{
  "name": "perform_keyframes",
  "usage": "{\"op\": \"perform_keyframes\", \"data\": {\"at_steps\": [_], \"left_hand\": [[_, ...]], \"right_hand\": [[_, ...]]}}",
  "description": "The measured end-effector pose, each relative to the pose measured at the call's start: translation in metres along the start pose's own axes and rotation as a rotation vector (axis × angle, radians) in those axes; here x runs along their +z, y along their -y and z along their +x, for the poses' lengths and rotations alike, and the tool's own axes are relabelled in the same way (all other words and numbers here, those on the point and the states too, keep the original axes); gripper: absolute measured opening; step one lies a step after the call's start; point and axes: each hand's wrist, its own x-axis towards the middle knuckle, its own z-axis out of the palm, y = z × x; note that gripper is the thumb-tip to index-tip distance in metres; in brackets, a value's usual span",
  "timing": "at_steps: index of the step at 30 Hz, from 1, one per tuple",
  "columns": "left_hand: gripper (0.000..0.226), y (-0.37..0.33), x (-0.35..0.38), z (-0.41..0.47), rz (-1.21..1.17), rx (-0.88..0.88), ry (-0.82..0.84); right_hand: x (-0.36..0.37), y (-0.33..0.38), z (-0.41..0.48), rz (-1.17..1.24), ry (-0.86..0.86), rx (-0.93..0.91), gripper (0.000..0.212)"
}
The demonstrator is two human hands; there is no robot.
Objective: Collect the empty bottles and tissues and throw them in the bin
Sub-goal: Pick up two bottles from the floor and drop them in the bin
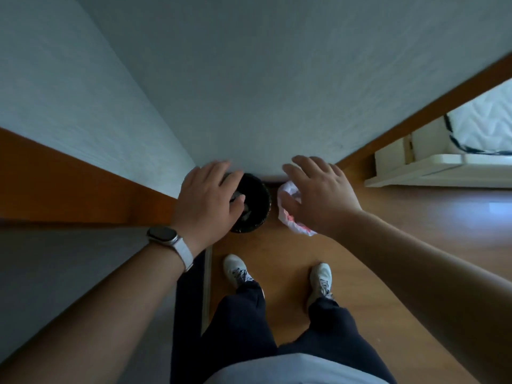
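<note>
fingers (219,169) of the left hand (206,202) are spread and loose, gripping nothing, and they hover over the left side of the round black bin (256,202), which stands on the wooden floor (388,217) tight against the wall (277,92). the right hand (318,195) also has its fingers (300,163) splayed wide with nothing clamped between them. under its palm shows a crumpled white piece with pink marks, probably a tissue or small wrapper (291,214); whether it lies on the floor just right of the bin or is dropping cannot be told from this view.

the bin mouth is open and something dark and crinkled sits inside, too dim to name. no bottle is clearly visible anywhere.

the relation that matters: the white piece lies outside the bin's rim, to its right, directly below the right hand and well away from the left. so the right hand is the nearer one, and judging from this, it would need to close on the piece and carry it leftward over the rim. its long axis seems to run from the wall toward the person's shoes (235,268).
</note>
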Motion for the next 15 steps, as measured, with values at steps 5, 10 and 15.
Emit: {"op": "perform_keyframes", "data": {"at_steps": [5, 10, 15], "left_hand": [[0.044, -0.060, -0.038, 0.017, 0.029, 0.123, -0.097], [0.044, -0.139, -0.060, 0.027, 0.051, 0.250, -0.164], [0.044, -0.233, -0.070, 0.034, 0.094, 0.360, -0.221]], "right_hand": [[-0.053, -0.029, -0.050, -0.079, -0.071, 0.021, 0.052], [-0.100, -0.079, -0.112, -0.118, -0.153, 0.095, 0.050], [-0.140, -0.137, -0.184, -0.120, -0.284, 0.165, 0.049]]}}
